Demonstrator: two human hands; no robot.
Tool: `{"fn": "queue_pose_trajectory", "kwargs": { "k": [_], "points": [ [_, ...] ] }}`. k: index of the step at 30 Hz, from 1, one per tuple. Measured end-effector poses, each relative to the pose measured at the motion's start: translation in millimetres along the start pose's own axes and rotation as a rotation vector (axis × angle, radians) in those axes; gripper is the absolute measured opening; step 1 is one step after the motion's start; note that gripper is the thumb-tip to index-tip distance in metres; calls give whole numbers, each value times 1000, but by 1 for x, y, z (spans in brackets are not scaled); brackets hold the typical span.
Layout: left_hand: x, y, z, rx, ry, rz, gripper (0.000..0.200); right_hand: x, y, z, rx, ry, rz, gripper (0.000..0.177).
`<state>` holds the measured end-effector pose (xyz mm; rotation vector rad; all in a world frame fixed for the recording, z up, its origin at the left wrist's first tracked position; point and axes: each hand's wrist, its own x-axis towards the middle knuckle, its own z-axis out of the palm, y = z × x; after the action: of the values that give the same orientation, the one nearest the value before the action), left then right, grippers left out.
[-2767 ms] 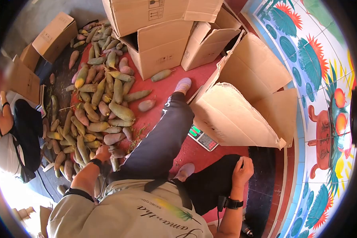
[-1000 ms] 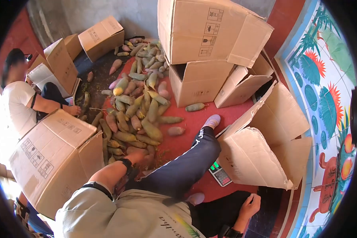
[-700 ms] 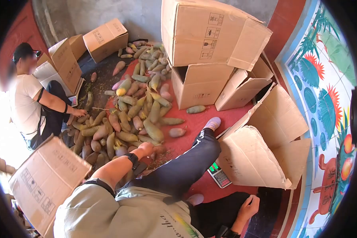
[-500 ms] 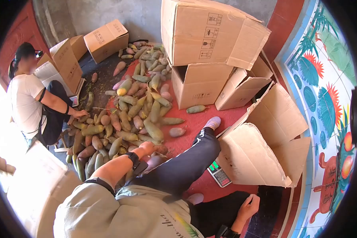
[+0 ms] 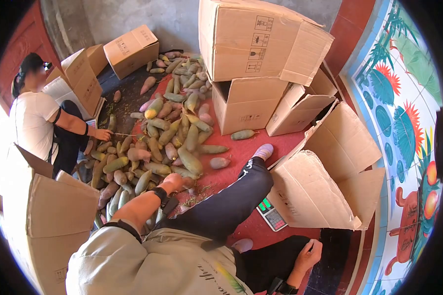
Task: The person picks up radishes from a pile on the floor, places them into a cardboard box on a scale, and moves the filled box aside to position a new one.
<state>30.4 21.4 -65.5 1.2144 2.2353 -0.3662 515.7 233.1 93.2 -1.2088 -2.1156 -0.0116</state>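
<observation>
My left hand (image 5: 171,183), wearing a dark wristband, is closed round the end of a reddish-brown root (image 5: 187,183) at the front edge of a pile. Green and pinkish roots (image 5: 158,168) lie heaped just beyond it. My right hand (image 5: 310,253) rests on my dark-trousered knee at the lower right, fingers curled, with nothing visible in it. A digital scale (image 5: 272,216) with a lit green display sits between my legs, partly beneath an open carton (image 5: 312,189).
A co-worker (image 5: 37,105) sits at the left, one hand over the pile holding something thin. Cartons stand at the left front (image 5: 59,216), back left (image 5: 131,50) and back right (image 5: 251,42). One root (image 5: 220,162) lies apart on the red mat (image 5: 236,182).
My left hand has shifted slightly left, and the purplish root beside it is gone from view. The front-left carton stands higher. The co-worker's hand has moved up and right.
</observation>
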Motion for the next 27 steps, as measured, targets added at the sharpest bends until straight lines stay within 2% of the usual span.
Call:
{"fn": "queue_pose_trajectory", "kwargs": {
  "k": [3,5,6,8,9,11,12,14,16,17,19,20,22,24,26,27],
  "points": [
    [-3,-3,-8,37,13,40,31,1,-2,0,-17,-7,7,7],
    [-12,2,-23,-98,248,128,27,1,-1,0,-21,-10,3,7],
    [-14,7,-32,-98,248,128,27,1,-1,1,-25,-12,0,7],
    [-14,22,-51,-822,364,-135,26,0,1,2,-22,-18,13,6],
    [-12,28,-60,-822,367,-131,26,0,1,3,-20,-23,28,5],
    [-11,40,-81,-936,699,39,31,-1,1,3,-16,-17,24,5],
    [-26,53,-106,-934,699,44,31,-1,0,2,-12,-14,19,5],
    [-70,83,-169,-1351,662,158,36,-1,0,2,-19,-21,30,5],
    [-75,98,-194,-1522,697,356,34,0,-1,1,-27,-29,38,5],
    [-84,107,-208,-1523,698,358,34,0,-2,0,-23,-21,24,5],
    [-107,127,-239,-1676,661,680,32,2,-5,1,-19,-10,8,6],
    [-115,137,-252,-1676,662,680,32,2,-5,0,-18,-10,8,6],
    [-125,160,-273,-1658,626,819,34,2,-6,-1,-19,-8,6,6],
    [-124,187,-285,-1837,455,924,34,2,-7,0,-18,9,-4,6],
    [-119,211,-293,-1762,420,1010,34,0,-4,2,-23,-15,25,5],
    [-116,223,-296,-1726,438,969,34,0,-3,2,-27,-43,57,5]
  ]
}}
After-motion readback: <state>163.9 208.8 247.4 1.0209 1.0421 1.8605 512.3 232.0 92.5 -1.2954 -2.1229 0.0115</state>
